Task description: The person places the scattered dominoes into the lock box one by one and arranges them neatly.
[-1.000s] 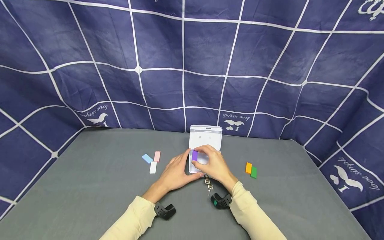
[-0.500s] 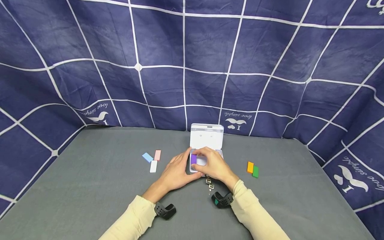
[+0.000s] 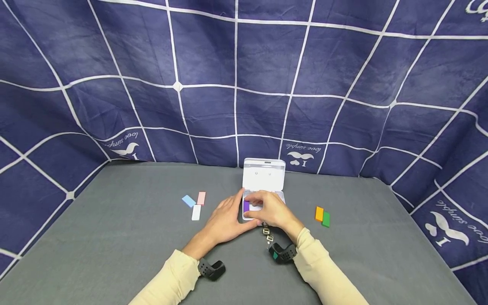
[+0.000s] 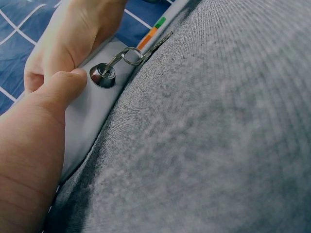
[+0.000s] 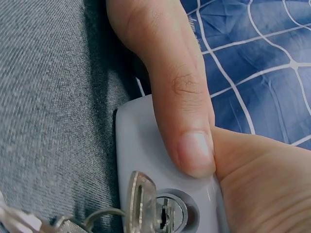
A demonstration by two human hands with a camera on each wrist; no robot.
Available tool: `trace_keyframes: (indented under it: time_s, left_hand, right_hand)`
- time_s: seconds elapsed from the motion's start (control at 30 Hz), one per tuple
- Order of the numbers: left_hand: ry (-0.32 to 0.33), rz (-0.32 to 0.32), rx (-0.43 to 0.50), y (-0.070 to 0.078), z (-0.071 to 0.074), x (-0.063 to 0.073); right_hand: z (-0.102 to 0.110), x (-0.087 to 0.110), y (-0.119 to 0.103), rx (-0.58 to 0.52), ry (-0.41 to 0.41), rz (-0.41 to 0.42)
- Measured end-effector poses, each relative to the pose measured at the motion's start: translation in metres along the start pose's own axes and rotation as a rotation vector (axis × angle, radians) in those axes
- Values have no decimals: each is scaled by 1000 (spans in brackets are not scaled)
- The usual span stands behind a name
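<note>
A small white lockable box (image 3: 263, 180) lies with its lid raised. Inside its left part, my right hand (image 3: 271, 210) pinches a purple rectangular block (image 3: 246, 206) between thumb and fingers. My left hand (image 3: 225, 219) braces the box, fingers straight along its left side. The left thumb (image 5: 194, 153) presses on the front face beside the lock in the right wrist view. A key (image 5: 139, 203) sits in that lock (image 4: 103, 75), and a ring with more metal pieces (image 4: 133, 57) hangs from it. The block is hidden in both wrist views.
Left of the hands lie a blue block (image 3: 188, 201), a pink block (image 3: 201, 198) and a white block (image 3: 196, 212). An orange block (image 3: 319, 213) and a green block (image 3: 325, 219) lie to the right. A blue checked cloth (image 3: 206, 106) hangs behind the grey tabletop (image 3: 126, 237).
The right hand has lowered the purple block further into the left part of the box, so less of it shows. The left hand has stayed at the box's side.
</note>
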State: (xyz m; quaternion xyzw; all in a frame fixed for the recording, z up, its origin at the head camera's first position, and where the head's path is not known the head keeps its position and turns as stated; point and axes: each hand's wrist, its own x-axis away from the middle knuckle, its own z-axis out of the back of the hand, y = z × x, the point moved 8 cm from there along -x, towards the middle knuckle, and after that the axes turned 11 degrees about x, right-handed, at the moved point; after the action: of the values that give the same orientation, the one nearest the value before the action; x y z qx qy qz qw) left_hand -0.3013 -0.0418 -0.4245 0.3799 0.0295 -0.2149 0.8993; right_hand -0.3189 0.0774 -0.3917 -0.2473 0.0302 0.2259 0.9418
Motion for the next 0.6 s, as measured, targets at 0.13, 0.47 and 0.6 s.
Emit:
trace_keyframes:
  time_s: [0.13, 0.47, 0.6]
  left_hand:
    - [0, -1, -4, 0, -1, 0]
    - [-1, -4, -9, -1, -3, -1]
    - [0, -2, -9, -1, -2, -1]
  right_hand:
    - [-1, 1, 3, -32, 7, -27]
    - [1, 1, 1, 25, 31, -2]
    - [1, 0, 1, 55, 35, -6]
